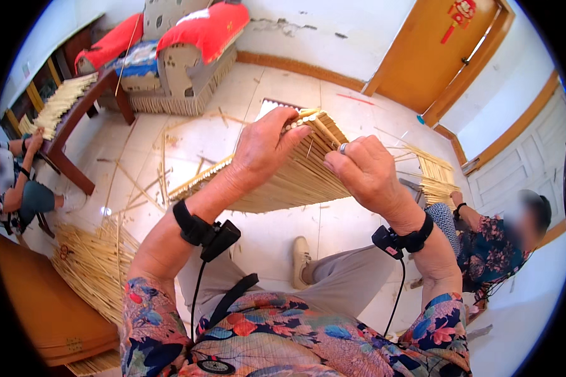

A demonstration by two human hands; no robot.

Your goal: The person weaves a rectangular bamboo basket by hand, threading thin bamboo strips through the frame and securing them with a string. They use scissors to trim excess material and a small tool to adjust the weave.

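Straw mat (283, 182) pale yellow; blouse sleeves (151, 327) multicoloured floral; sofa cover (207, 28) red; door (427, 50) orange

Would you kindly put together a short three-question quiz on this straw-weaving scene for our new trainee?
1. True or false: both hands grip the woven straw mat.
2. Which hand wears a ring? A. left hand B. right hand
3. What lies on the floor beside the person's left arm?

Key:
1. True.
2. B; the ring sits on a finger of the right hand.
3. A loose straw bundle.
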